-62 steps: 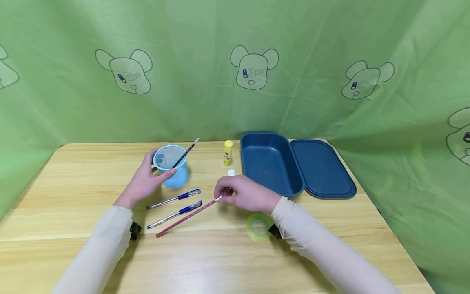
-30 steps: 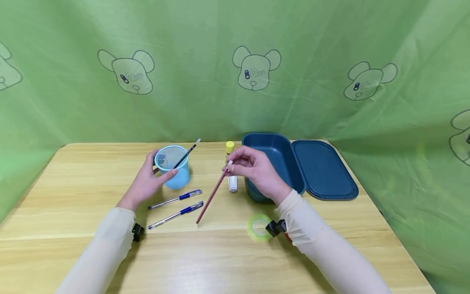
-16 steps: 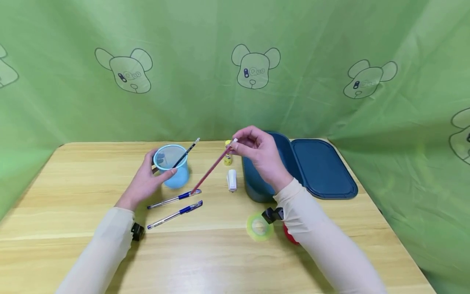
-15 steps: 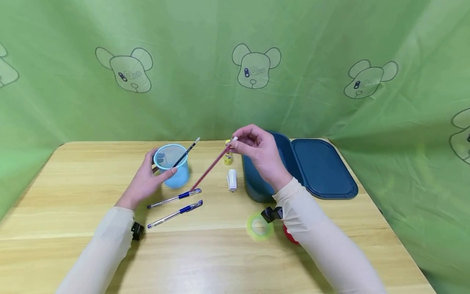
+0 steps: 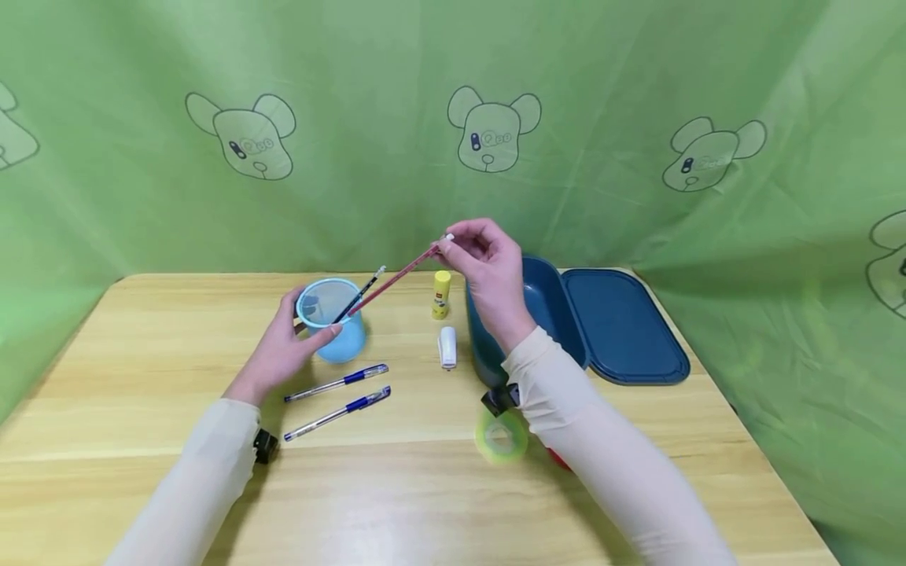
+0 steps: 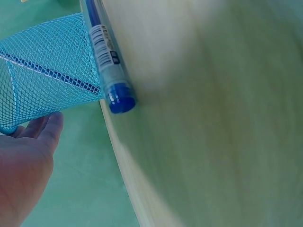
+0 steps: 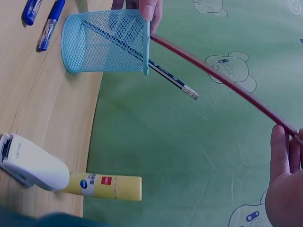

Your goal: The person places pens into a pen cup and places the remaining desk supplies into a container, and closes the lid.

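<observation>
My left hand [image 5: 279, 351] grips a light-blue mesh pen cup [image 5: 344, 346], thumb over its near rim. The cup stands upright on the table with a dark striped pencil [image 5: 363, 292] leaning in it. Between thumb and fingers, my right hand [image 5: 493, 275] pinches a red pencil [image 5: 398, 277] near its white-tipped end. That pencil slants down leftward, its lower end at the cup's mouth; the right wrist view shows the red pencil [image 7: 222, 78] meeting the rim beside the left thumb. Two blue-capped pens [image 5: 336, 384] lie in front of the cup.
A yellow glue stick [image 5: 440, 295] stands behind a small white stapler [image 5: 447, 348]. Right of them is a dark blue box [image 5: 488, 354], its lid [image 5: 626, 326] lying alongside. A roll of tape [image 5: 488, 446] and a partly hidden red object [image 5: 558, 459] lie near the right sleeve.
My right hand has picked the red pencil up off the table, raised it and brought its lower end over to the cup's mouth. The left hand and cup stay put.
</observation>
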Available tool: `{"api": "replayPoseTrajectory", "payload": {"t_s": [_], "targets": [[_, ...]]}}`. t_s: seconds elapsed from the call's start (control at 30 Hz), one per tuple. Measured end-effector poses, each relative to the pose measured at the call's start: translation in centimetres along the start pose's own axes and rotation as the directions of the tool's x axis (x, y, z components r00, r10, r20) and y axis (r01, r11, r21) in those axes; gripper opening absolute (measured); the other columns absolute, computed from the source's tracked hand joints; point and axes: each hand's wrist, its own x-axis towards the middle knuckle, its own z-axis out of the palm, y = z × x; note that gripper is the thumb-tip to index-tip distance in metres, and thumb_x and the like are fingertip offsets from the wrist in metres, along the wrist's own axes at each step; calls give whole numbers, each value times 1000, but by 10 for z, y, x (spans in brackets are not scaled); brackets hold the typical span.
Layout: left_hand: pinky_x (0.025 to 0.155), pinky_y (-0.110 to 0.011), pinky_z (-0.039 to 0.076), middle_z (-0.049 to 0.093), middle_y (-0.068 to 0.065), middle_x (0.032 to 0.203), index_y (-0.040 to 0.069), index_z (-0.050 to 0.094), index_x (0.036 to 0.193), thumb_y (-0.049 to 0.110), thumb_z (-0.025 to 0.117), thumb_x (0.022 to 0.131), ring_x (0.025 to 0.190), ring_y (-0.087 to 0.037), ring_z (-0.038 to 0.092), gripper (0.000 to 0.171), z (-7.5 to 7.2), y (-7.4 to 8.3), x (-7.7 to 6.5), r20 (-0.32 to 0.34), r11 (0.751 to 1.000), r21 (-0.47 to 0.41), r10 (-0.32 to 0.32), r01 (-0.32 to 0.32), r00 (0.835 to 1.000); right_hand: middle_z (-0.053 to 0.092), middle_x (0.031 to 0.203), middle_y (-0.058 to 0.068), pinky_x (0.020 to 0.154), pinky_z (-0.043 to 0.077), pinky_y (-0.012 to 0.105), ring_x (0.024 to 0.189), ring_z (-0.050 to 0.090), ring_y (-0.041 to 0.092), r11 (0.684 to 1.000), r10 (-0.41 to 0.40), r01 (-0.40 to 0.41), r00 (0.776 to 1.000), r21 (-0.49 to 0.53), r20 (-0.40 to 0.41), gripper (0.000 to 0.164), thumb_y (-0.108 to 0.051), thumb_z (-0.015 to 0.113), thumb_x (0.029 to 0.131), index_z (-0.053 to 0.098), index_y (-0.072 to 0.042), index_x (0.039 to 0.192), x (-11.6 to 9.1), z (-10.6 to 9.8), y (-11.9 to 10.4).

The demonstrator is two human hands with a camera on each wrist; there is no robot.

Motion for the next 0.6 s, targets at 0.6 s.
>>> {"api": "replayPoseTrajectory", "payload": {"t_s": [0.6], "targets": [[113,-59,22,28,-22,152,5,8,155,46,70,89,140,-42,26,99,-2,-3,0,12,1000,10,-4,4,1000,62,95,15,85,57,36,86,66,21,992,126,-126,992,-33,27,18,14,65,86,61,7,102,2,22,34]]}}
